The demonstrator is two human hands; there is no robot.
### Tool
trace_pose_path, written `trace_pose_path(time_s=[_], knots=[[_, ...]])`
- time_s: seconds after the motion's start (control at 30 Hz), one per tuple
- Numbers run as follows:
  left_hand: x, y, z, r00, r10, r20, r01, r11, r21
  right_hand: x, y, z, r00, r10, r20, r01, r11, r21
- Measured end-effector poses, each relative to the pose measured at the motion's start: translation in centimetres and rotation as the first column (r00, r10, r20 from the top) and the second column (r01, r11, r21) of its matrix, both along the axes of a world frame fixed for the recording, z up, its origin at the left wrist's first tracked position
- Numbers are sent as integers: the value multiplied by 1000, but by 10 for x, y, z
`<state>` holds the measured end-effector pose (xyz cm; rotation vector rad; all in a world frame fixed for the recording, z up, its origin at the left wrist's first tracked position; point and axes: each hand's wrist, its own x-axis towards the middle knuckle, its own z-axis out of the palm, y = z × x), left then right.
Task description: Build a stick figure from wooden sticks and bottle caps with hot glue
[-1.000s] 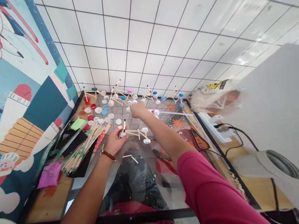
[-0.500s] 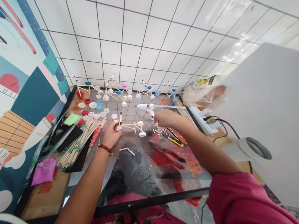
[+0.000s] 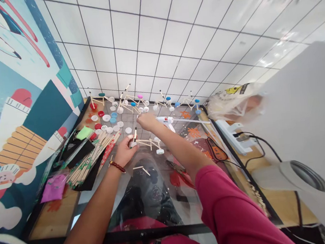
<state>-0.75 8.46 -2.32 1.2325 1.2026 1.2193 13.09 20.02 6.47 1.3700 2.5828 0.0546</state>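
My left hand (image 3: 127,150) is closed around the front end of a small stick-built tricycle model (image 3: 145,142). This model has pale wooden sticks, white bottle-cap wheels (image 3: 160,151) at its far end and a dark-tipped upright stick. My right hand (image 3: 147,122) is reaching across above the model, fingers curled together near the white caps at the back; whatever they hold is hidden. Just right of that hand, a white glue gun (image 3: 167,120) lies on the table, partly covered by the hand and wrist. Short stick pieces (image 3: 141,169) lie in front of the model.
Finished-looking stick models (image 3: 164,98) line the back edge. Loose bottle caps (image 3: 106,118) and a bundle of sticks (image 3: 90,159) lie at left. Pliers (image 3: 178,168) are partly under my right arm. A power strip (image 3: 235,136) with cables and a grey cylindrical object (image 3: 288,177) stand at right.
My right hand has left the glue gun's handle and moved left, towards the caps behind the model. My left hand keeps its hold on the model. The view has shifted slightly.
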Motion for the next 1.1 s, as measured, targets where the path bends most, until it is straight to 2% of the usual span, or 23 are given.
trace_pose_path(time_s=[0.13,0.23,0.3,0.4,0.5,0.53,0.6,0.67,0.77,0.9,1.0,1.1], knots=[[0,0,1,1000,-7,12,7,1000,-3,9,-11,16,1000,-28,3,28,1000,4],[-1,1,0,1000,-10,7,10,1000,-14,49,-45,35,993,-114,12,113,993,35],[-1,1,-1,1000,-9,10,10,1000,-17,86,-78,44,969,-239,62,237,971,37],[-2,3,-3,1000,-11,21,11,1000,-12,139,-123,42,912,-367,183,386,919,-82],[-2,3,-3,1000,-13,23,13,1000,-12,162,-147,27,911,-367,189,393,912,-121],[-2,3,-3,1000,-13,20,14,1000,-16,162,-150,22,926,-355,132,370,921,-122],[-2,4,-2,1000,-7,11,7,1000,-22,150,-150,10,938,-329,-109,320,943,-91],[-2,4,-2,1000,4,-1,-4,1000,-21,131,-146,-2,860,-284,-423,301,953,-28],[-3,4,-4,999,16,-31,-17,1000,-12,107,-138,-20,730,-175,-661,245,970,13],[-4,4,-7,998,9,-70,-9,1000,3,95,-126,-41,670,-77,-738,104,995,-9],[-3,3,-4,997,-1,-80,2,1000,9,95,-120,-49,651,-60,-757,95,995,2],[-2,0,4,998,-6,-59,8,999,36,95,-118,-49,639,-28,-769,79,996,30]])
